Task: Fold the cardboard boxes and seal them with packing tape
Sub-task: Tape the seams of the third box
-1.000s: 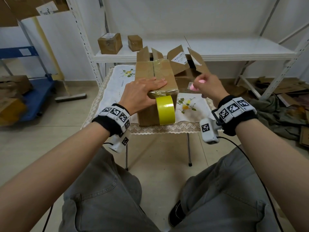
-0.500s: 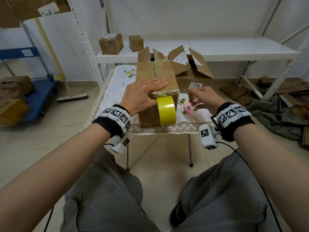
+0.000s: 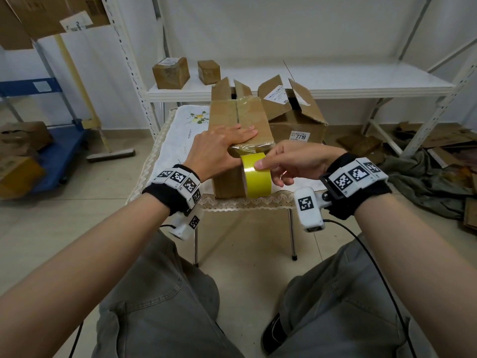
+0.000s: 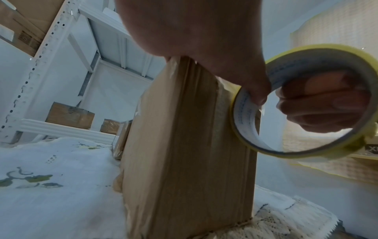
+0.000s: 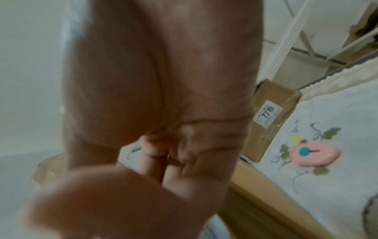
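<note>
A tall cardboard box (image 3: 232, 113) stands on the small table, its top seam covered with clear tape. My left hand (image 3: 232, 140) lies flat on the box's top near the front edge, fingers straight, pressing down. A yellow tape roll (image 3: 258, 178) hangs against the box's front face, its strip running up over the edge. My right hand (image 3: 268, 169) grips the roll, thumb on the outside and fingers through the core. The left wrist view shows the box (image 4: 188, 145), the roll (image 4: 245, 113) and the right fingers (image 4: 323, 105) inside it.
A pink cutter (image 5: 315, 153) lies on the embroidered tablecloth (image 3: 180, 135), right of the box. An open box labelled 7719 (image 3: 296, 122) stands behind. Two small boxes (image 3: 170, 72) sit on the white shelf (image 3: 335, 81). Cardboard scraps (image 3: 438, 140) litter the floor at right.
My right hand set the pink cutter down on the table, then moved left and took hold of the tape roll. The left hand stayed flat on the box.
</note>
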Demonstrator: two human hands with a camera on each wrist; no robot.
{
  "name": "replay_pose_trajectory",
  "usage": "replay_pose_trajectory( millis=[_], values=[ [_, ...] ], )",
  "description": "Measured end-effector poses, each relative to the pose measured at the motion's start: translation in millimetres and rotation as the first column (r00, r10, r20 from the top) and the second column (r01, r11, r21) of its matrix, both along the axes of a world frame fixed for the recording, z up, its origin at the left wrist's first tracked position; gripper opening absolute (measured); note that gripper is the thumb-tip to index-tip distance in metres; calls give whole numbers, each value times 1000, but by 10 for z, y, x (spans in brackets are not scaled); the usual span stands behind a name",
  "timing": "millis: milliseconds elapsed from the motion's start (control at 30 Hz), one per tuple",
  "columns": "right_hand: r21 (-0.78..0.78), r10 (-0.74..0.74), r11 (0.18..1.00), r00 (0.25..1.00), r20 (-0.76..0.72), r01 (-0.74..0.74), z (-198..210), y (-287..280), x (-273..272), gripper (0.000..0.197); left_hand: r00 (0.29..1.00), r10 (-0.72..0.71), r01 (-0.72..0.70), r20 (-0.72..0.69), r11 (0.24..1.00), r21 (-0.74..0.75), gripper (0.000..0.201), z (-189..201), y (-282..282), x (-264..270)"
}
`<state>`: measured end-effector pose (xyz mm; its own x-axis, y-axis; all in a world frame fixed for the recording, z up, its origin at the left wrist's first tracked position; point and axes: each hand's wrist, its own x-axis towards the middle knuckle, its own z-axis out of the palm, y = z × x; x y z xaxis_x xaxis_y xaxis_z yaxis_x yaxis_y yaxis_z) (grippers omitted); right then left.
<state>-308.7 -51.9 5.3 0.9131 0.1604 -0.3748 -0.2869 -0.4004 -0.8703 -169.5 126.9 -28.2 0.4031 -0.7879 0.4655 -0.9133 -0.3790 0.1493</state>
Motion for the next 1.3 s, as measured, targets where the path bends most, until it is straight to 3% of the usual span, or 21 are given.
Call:
replay_pose_trajectory(
  millis=[67,233,300,400,533,700,833,933,1033,1133,1300],
  values=[
    [15,18,1000,1000,-19,-18,2,-47,-25,30,1000,-18,18,6,999,40,80,7,16,17],
    [-40,43,998,998,-54,-45,-68,-177,-86,32,995,-99,97,2,982,161,108,75,67,106],
    [-107,-3,994,996,-90,-7,-91,-221,-80,34,995,-83,89,-47,981,170,97,116,55,117],
    [-238,-131,966,985,-109,102,-99,-293,-60,28,992,-70,76,-110,996,52,77,157,-3,104],
    [-360,-292,901,953,-86,244,-97,-418,-38,27,990,-92,92,-109,996,-8,50,198,-55,74],
    [-470,-421,797,907,14,378,-116,-531,18,30,993,-111,111,-36,994,-5,60,163,-50,116],
    [-505,-535,667,824,187,548,-210,-628,109,39,991,-136,136,-5,991,-11,66,140,-55,125],
    [-526,-562,598,784,263,606,-302,-677,163,41,992,-130,130,5,992,-1,69,117,-48,139],
    [-544,-592,538,748,300,644,-431,-722,204,29,993,-112,112,21,994,-1,69,82,-37,143],
    [-569,-632,471,708,316,674,-604,-800,237,39,992,-113,114,47,993,-21,63,49,-52,139],
    [-551,-649,492,706,283,674,-778,-790,274,37,989,-129,132,72,990,-41,62,-5,-70,160]
  ],
)
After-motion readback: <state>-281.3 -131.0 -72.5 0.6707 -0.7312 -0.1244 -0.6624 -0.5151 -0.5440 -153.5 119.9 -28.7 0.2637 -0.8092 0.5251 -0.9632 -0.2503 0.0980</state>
